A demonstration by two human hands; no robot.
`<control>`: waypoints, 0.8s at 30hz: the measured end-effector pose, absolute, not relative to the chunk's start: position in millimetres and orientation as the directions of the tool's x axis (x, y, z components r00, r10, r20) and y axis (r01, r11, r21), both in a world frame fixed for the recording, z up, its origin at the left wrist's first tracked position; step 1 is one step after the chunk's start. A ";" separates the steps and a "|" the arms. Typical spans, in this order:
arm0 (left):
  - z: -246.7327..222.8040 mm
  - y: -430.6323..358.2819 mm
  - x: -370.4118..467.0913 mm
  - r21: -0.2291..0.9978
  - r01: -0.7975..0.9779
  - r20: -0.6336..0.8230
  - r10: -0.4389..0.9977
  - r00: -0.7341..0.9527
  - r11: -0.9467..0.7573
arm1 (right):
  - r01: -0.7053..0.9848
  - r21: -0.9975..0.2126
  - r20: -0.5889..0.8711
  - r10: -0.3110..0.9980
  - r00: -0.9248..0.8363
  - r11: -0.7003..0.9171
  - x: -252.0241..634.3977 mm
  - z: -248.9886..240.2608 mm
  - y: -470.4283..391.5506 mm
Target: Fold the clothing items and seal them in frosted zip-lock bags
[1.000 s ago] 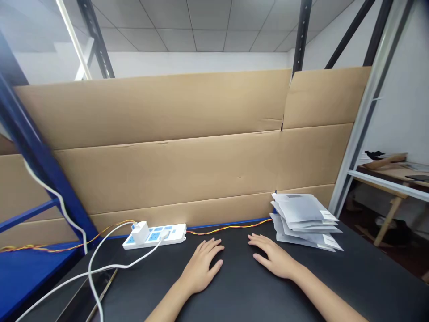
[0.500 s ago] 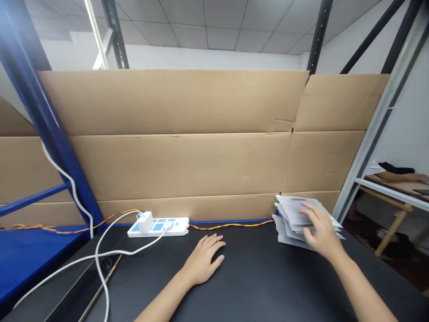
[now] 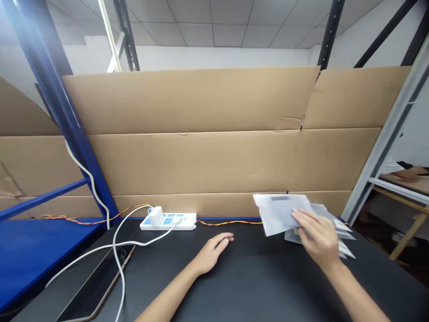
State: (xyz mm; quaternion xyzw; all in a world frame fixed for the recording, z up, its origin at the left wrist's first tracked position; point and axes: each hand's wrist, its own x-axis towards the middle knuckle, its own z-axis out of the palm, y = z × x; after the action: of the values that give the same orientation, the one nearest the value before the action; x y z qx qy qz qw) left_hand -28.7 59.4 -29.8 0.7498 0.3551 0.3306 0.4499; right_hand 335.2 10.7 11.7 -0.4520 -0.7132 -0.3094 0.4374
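Between the fingers and thumb of my right hand point(image 3: 319, 239) is a thin whitish flat packet point(image 3: 278, 217) with a grey strip near its top edge. It is lifted off the table and tilted, its free end pointing left. Behind and below that hand lies an uneven pile of similar flat packets point(image 3: 343, 232), partly covered by the hand and the lifted piece. My left hand point(image 3: 212, 254) rests on the black tabletop point(image 3: 248, 286), fingers stretched out and holding nothing. What is printed on the packets, if anything, is too blurred to read.
A white power strip point(image 3: 184, 221) with a plug and white cables point(image 3: 134, 244) stands at the back left. A dark phone or tablet point(image 3: 95, 286) lies under the cable. Cardboard point(image 3: 214, 165) walls off the back. At far right a person's arm point(image 3: 414, 171) shows.
My right hand has taken one packet from the pile and drawn it left. My left hand has turned slightly, its fingers closer together. The view has shifted a little.
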 end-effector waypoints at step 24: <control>-17.0 35.5 -8.4 0.984 0.151 -0.025 0.768 0.640 -0.094 | 0.314 -0.901 0.151 0.895 -0.420 0.299 218.7 -10.7 -11.0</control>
State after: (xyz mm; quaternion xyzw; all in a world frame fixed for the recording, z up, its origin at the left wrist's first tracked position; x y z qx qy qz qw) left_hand -8.4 35.5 -17.0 0.6912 0.3324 0.2634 0.5851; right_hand 218.7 -11.0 -10.7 -0.4147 -0.7290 0.4224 0.3439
